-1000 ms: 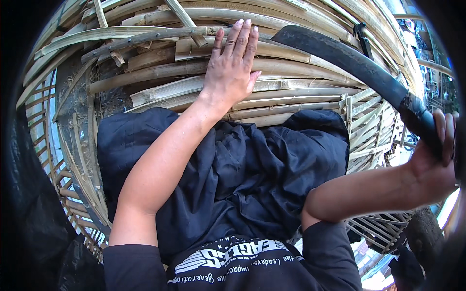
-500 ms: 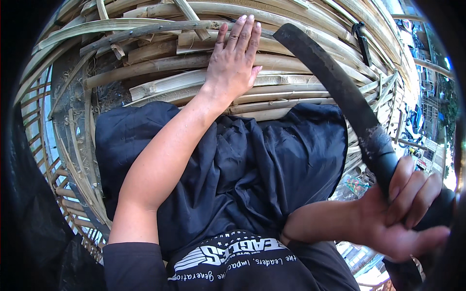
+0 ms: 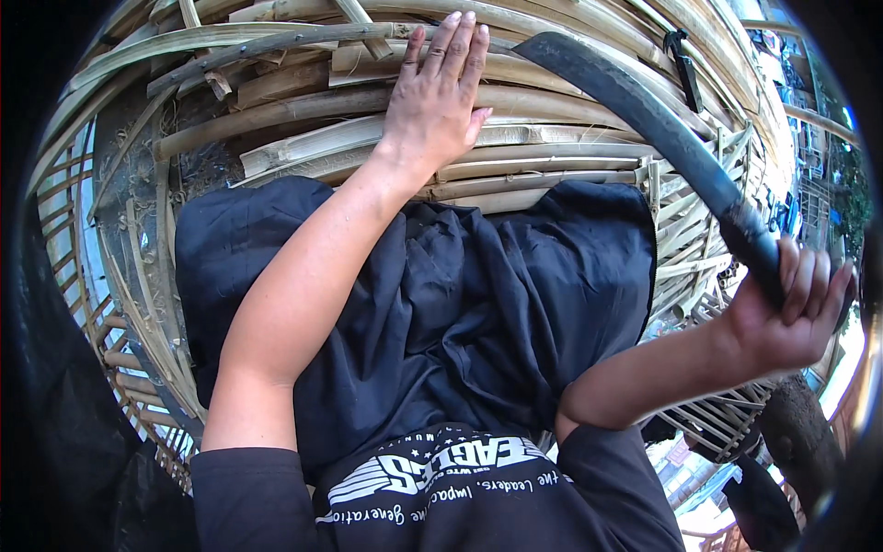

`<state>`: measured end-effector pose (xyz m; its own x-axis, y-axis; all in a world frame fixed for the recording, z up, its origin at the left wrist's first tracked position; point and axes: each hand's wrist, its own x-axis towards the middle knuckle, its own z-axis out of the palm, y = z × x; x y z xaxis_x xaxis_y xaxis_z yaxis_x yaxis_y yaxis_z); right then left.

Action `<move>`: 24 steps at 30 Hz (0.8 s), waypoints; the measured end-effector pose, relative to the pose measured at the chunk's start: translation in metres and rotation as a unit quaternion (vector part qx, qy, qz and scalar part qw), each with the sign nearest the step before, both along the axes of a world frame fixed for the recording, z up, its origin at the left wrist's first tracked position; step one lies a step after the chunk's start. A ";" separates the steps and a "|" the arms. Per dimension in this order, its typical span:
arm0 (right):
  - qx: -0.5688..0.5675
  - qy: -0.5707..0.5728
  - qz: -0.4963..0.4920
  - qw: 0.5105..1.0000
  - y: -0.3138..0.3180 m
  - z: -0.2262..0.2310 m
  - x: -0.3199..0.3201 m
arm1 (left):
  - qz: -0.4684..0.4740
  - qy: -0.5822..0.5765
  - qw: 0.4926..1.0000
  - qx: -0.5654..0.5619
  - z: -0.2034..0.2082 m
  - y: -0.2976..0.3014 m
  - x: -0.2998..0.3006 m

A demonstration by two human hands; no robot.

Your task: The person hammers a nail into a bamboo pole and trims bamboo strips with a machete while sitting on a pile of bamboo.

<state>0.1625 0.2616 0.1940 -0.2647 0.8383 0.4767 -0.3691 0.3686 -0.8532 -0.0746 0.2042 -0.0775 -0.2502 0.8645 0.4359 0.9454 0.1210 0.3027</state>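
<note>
My left hand (image 3: 437,97) lies flat with its fingers stretched out, over a dark, knobbly-edged bamboo strip (image 3: 267,57) and the split bamboo pieces (image 3: 543,103) around it. Nothing shows in its grasp. On the right, my right hand (image 3: 798,308) is wrapped round the dark handle of a machete (image 3: 639,115). The long, curved blade slants up to the left. Its squared tip appears just right of my left fingertips; whether it touches the bamboo I cannot tell.
A black hammer (image 3: 682,72) rests on the bamboo at the upper right. Black cloth (image 3: 432,294) covers my lap. Slatted bamboo frames (image 3: 120,350) stand at the left, and a woven bamboo piece (image 3: 727,414) is at the lower right. A dark log (image 3: 798,432) stands beside it.
My right hand has risen with the machete, and the blade has tilted to a flatter slant. My left hand stays on the bamboo, appearing slightly higher in the view.
</note>
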 end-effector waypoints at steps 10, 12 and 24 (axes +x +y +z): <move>0.187 -0.135 0.531 0.815 0.024 0.016 -0.049 | -0.002 0.017 0.999 -0.050 0.011 0.001 0.001; 0.160 -0.135 0.458 0.864 0.027 0.021 -0.040 | 0.003 0.021 0.998 -0.051 0.011 0.000 0.001; 0.285 -0.199 0.537 0.769 -0.008 0.010 -0.067 | -0.002 -0.002 1.000 -0.028 0.009 0.001 0.004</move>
<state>0.0951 0.2539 0.2038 -0.8776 -0.2807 0.3885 -0.4741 0.3894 -0.7897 -0.0711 0.2049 -0.0680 -0.2488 0.8886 0.3853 0.9444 0.1343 0.3002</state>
